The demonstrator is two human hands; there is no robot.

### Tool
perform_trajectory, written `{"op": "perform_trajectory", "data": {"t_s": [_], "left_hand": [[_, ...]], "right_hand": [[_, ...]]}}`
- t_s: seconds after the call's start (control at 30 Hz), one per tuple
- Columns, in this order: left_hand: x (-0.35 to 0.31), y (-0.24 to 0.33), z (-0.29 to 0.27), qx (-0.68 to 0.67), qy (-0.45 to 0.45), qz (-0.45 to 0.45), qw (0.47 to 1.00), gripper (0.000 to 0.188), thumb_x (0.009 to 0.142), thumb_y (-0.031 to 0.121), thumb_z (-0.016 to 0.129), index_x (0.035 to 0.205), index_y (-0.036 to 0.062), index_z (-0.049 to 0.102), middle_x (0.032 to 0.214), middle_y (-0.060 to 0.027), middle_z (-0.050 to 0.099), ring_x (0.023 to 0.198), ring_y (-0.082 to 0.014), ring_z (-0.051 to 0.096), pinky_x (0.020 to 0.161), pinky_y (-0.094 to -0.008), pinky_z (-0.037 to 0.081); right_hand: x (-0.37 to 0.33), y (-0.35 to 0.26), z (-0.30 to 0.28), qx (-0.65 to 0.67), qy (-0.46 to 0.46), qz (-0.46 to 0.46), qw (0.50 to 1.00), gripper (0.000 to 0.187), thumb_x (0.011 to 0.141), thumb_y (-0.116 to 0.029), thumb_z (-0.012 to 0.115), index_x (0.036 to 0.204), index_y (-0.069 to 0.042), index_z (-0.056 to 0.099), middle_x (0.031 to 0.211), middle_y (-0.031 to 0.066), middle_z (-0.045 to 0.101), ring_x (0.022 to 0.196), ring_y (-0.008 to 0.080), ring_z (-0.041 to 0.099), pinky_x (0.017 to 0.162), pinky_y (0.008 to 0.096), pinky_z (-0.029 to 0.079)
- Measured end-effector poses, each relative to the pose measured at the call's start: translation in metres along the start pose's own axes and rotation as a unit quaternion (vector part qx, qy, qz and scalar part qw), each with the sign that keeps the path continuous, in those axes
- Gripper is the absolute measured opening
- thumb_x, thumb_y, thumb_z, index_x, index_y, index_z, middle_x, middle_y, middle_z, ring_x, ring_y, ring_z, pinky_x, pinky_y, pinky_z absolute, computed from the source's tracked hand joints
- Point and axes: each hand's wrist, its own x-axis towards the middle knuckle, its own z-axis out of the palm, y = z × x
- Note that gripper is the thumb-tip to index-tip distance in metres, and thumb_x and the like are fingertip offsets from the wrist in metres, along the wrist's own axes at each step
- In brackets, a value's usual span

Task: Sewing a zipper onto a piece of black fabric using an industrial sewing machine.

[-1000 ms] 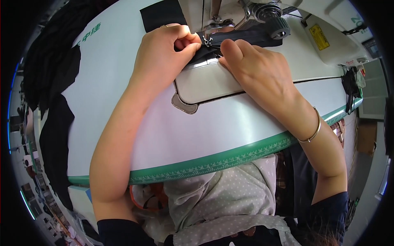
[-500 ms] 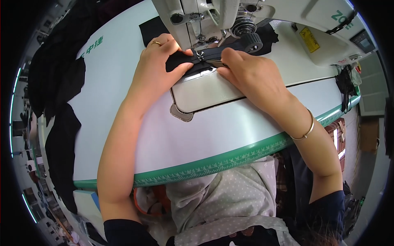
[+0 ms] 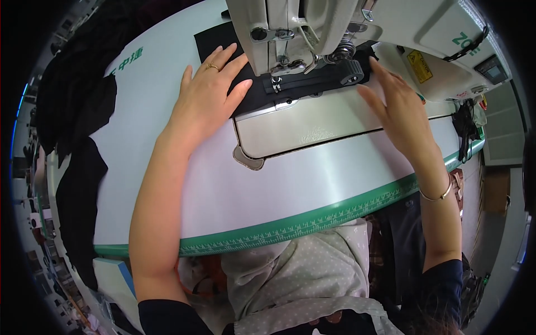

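A strip of black fabric (image 3: 249, 96) lies across the bed of a sewing machine (image 3: 296, 36), running beneath its presser foot (image 3: 276, 85). My left hand (image 3: 207, 95), a ring on one finger, rests flat on the fabric's left part with fingers spread. At the fabric's right end is my right hand (image 3: 399, 103), its fingers stretched and the thumb held apart. I cannot see the dark pointed tool there now; the palm is hidden. Part of the strip passes out of sight behind the machine head.
Black cloth pieces (image 3: 81, 111) hang over the table's left side. A green ruler edge (image 3: 290, 234) runs along the white tabletop (image 3: 279, 195) at the front. Black straps (image 3: 463, 120) lie at the right by the machine's base.
My right hand has moved right, from beside the presser foot to the fabric's far right end, and its fingers have opened. My left hand has shifted slightly left and spread flat.
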Motion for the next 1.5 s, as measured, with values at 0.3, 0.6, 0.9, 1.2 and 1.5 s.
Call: {"op": "perform_trajectory", "data": {"t_s": [0.3,0.6,0.9,1.2,1.5], "left_hand": [[0.008,0.007,-0.007,-0.037,0.008,0.045,0.998,0.040,0.100,0.028,0.053,0.136,0.0121,0.053,0.151,-0.0087,0.042,0.146,-0.0283,0.031,0.114,-0.0646,0.023],[0.038,-0.037,-0.002,-0.007,0.299,0.064,0.952,0.019,0.083,0.002,0.061,0.102,-0.0002,0.063,0.103,-0.0158,0.063,0.100,-0.0383,0.059,0.085,-0.0446,0.047],[0.121,-0.023,-0.004,0.145,0.284,0.271,0.908,0.026,0.078,0.010,0.067,0.104,0.0053,0.067,0.105,-0.0151,0.064,0.104,-0.0365,0.059,0.088,-0.0479,0.048],[0.070,-0.068,-0.064,0.330,0.169,0.310,0.876,0.025,0.077,0.013,0.067,0.102,0.0068,0.068,0.105,-0.0152,0.065,0.105,-0.0358,0.060,0.088,-0.0485,0.048],[0.018,-0.059,-0.076,0.416,-0.010,0.224,0.881,0.018,0.087,0.010,0.058,0.103,0.0061,0.066,0.096,-0.0142,0.066,0.097,-0.0363,0.062,0.090,-0.0482,0.047]], "right_hand": [[0.095,-0.020,0.046,-0.076,-0.104,-0.061,0.990,0.022,0.090,-0.032,0.057,0.096,-0.016,0.072,0.098,0.0085,0.072,0.098,0.0309,0.065,0.101,0.0528,0.044],[0.056,-0.010,0.014,-0.059,-0.175,-0.070,0.980,0.042,0.091,-0.041,0.058,0.111,-0.006,0.067,0.107,0.0102,0.069,0.105,0.0281,0.062,0.099,0.0442,0.045],[0.000,-0.111,0.051,0.166,-0.054,-0.372,0.912,0.086,0.091,-0.059,0.052,0.144,0.007,0.039,0.155,0.0218,0.034,0.147,0.0321,0.028,0.120,0.0431,0.023],[0.011,-0.139,0.060,0.160,-0.119,-0.330,0.923,0.090,0.094,-0.061,0.047,0.148,0.009,0.032,0.157,0.0245,0.028,0.148,0.0335,0.023,0.121,0.0440,0.018],[0.011,-0.138,0.060,0.130,-0.106,-0.321,0.932,0.088,0.094,-0.061,0.048,0.146,0.009,0.036,0.157,0.0242,0.028,0.149,0.0332,0.022,0.122,0.0437,0.018]]}}
